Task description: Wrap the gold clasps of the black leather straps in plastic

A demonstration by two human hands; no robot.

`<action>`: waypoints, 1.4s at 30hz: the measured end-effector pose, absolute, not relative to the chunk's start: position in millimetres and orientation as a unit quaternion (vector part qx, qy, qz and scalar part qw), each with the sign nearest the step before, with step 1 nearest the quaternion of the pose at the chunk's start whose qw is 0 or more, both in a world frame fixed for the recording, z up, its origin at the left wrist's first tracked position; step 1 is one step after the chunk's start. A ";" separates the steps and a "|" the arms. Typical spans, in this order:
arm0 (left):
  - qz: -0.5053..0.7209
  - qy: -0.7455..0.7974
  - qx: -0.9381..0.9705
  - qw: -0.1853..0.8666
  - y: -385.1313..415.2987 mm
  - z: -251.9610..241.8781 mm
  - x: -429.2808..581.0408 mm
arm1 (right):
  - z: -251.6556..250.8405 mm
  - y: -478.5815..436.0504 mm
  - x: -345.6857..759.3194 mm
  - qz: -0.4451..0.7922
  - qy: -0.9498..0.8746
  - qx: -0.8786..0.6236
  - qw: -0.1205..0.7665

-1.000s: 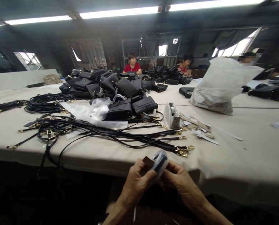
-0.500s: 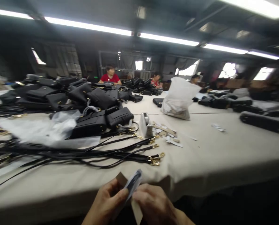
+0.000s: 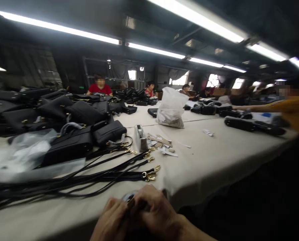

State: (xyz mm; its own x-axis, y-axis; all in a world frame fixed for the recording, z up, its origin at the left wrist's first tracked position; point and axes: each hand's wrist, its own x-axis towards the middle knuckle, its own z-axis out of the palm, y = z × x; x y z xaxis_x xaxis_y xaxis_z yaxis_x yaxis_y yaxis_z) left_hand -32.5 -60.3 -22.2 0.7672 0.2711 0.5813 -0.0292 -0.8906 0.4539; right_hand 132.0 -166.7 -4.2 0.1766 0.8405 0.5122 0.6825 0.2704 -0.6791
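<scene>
At the table's near edge, my left hand (image 3: 111, 217) and my right hand (image 3: 158, 211) are closed together around a small plastic-wrapped dark piece (image 3: 127, 196). A bit of brown card (image 3: 131, 202) shows between the fingers. My fingers hide most of the held piece, and its exact kind cannot be made out. Just beyond my hands lie black straps (image 3: 114, 174) with gold clasps (image 3: 149, 175). Behind these stands a tape dispenser (image 3: 140, 139), beside loose strips of card and paper (image 3: 162, 140).
Black handbags (image 3: 84, 113) are heaped at the left, with crumpled clear plastic (image 3: 29, 147) in front. A white plastic bag (image 3: 172, 107) stands mid-table. More black bags (image 3: 252, 125) lie at the right, near a person in a yellow top (image 3: 297, 110). Others sit across the table.
The view has swung right, bringing the person in yellow into sight. My hands have closed in over the plastic-wrapped piece, my right hand turned over it; less of the piece and card shows.
</scene>
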 end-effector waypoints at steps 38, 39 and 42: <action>0.308 0.308 0.862 0.260 -7.5 -59.6 -50.0 | 10.5 -34.1 138.1 0.231 -0.819 -0.511 0.124; 0.306 0.309 0.862 0.261 -7.1 -59.9 -50.0 | 9.8 -36.8 137.2 0.205 -0.826 -0.510 0.125; 0.302 0.304 0.864 0.266 -5.9 -58.8 -50.7 | 5.8 -45.8 132.9 0.125 -0.849 -0.496 0.131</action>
